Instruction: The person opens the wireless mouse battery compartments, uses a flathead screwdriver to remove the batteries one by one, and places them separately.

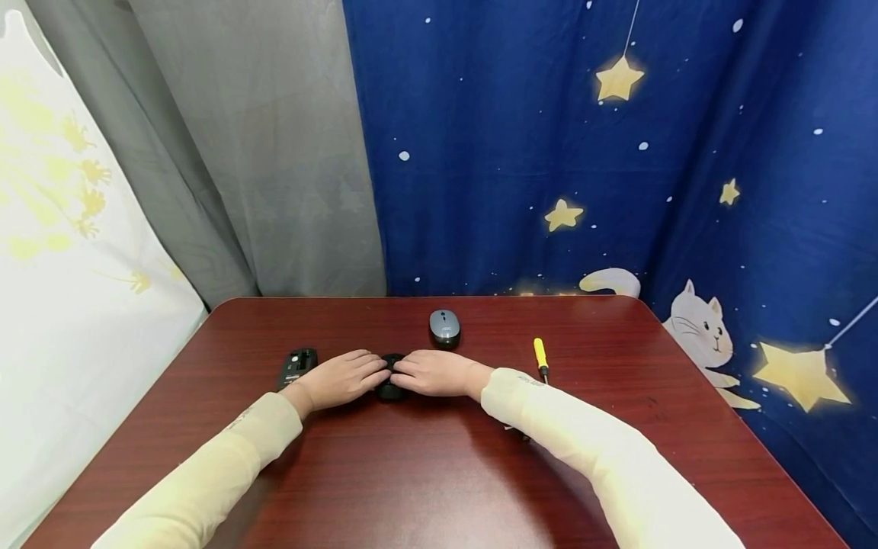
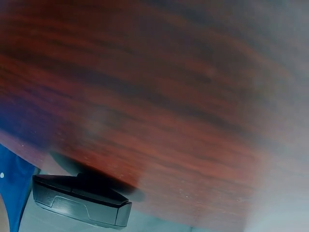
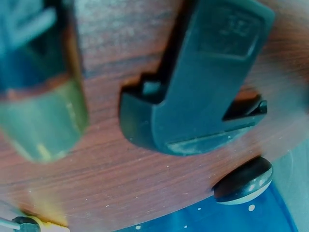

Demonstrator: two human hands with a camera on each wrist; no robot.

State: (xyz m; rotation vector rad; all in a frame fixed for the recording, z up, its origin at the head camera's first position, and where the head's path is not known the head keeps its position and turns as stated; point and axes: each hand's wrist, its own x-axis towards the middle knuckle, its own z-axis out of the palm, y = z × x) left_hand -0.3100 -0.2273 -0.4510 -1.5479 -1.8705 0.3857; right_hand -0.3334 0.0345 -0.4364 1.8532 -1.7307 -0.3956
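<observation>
Both hands meet at a small black mouse [image 1: 391, 390] over the middle of the table. My left hand [image 1: 343, 379] grips its left side, and the fingers of my right hand [image 1: 437, 373] hold it from the right, covering much of its top. Left of them lies a dark mouse [image 1: 298, 364] with its underside up and a recess showing, partly behind the left wrist; the left wrist view shows this mouse [image 2: 82, 203] from the side. Close under the right wrist camera are a black plastic battery cover [image 3: 203, 92] and a blurred battery [image 3: 43, 111].
A grey mouse [image 1: 444, 328] stands near the back edge of the red-brown table [image 1: 425, 488]. Farther right lies a yellow-handled screwdriver [image 1: 540, 355], its shaft partly behind the right sleeve [image 1: 576, 435]. Grey and blue curtains [image 1: 480, 168] hang behind the table.
</observation>
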